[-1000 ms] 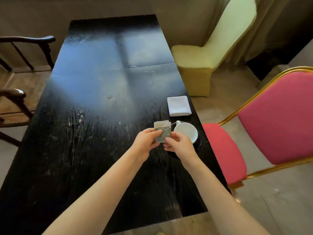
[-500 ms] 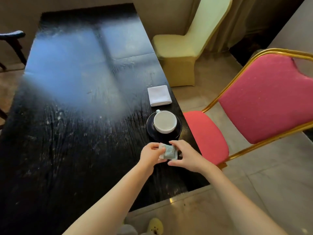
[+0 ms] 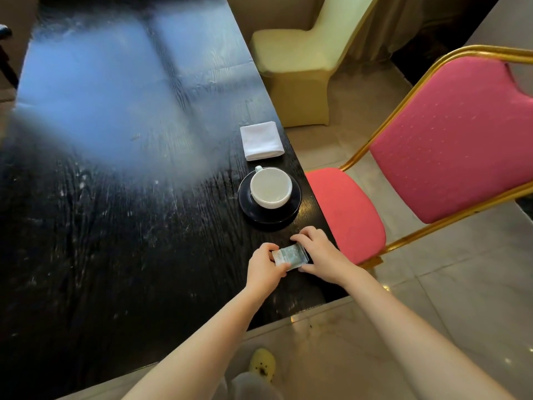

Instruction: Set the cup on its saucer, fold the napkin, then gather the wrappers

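A black table (image 3: pixel 115 197) fills the left and middle of the view, its top scuffed and catching a pale blue glare. Near its right edge a white napkin (image 3: pixel 261 141) lies folded flat. Just below it, toward the person, a white cup (image 3: pixel 270 186) sits upright on a dark saucer (image 3: pixel 291 210), handle pointing toward the napkin. Closer still, by the table's near right corner, the left hand (image 3: pixel 264 271) pinches the left end of a small stack of pale green wrappers (image 3: pixel 290 255) between thumb and fingers. The right hand (image 3: pixel 318 252) closes on the stack's right end, fingers curled over its far edge and thumb under the near one. The wrappers sit between the two hands, low over the table; I cannot tell whether they touch it. To the right stands a pink chair (image 3: pixel 450 140) with a gold frame, and beyond it a chair in a cream cover (image 3: pixel 297 59).
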The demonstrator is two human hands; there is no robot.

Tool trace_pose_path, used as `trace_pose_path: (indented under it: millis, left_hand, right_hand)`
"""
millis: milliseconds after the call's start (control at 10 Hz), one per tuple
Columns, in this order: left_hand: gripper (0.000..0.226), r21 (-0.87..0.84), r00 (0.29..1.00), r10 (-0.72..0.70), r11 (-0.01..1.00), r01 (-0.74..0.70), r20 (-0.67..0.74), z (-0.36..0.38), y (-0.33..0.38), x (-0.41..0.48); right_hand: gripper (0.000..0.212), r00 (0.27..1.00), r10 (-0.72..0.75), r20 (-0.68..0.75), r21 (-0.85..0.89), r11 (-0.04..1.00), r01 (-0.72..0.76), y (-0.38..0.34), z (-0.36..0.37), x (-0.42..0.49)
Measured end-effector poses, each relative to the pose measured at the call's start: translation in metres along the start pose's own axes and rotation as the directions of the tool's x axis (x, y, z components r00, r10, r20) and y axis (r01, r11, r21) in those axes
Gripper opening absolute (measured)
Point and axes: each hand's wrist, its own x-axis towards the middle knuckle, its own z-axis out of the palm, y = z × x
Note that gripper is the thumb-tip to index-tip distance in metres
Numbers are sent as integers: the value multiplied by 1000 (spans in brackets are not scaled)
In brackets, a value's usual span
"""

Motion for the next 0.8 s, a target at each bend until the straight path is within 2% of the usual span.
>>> trace_pose_path:
  millis: [100, 400, 600, 700, 800]
  left_hand:
    - [52, 145, 996, 87, 986, -81, -36, 3, 1, -3]
    - [54, 217, 988, 141, 968, -123, -69, 16, 6, -4]
    - [61, 381, 994, 111, 918, -110, 20, -1, 14, 0]
    - [60, 508, 993, 68, 855, -109, 99, -31, 26, 8]
    - [55, 565, 970, 4, 812, -144, 242, -77, 48, 6]
  right_hand:
    - [75, 999, 40, 7, 69, 997, -41, 6, 3, -5]
    - [69, 997, 72, 31, 170, 983, -76, 6, 2, -2]
    - [77, 980, 121, 155, 175, 973, -148, -3, -17, -2]
    - [70, 950, 149, 276, 87, 980, -179, -10, -46, 5]
    - [58, 901, 158, 403, 23, 983, -182, -31, -87, 8]
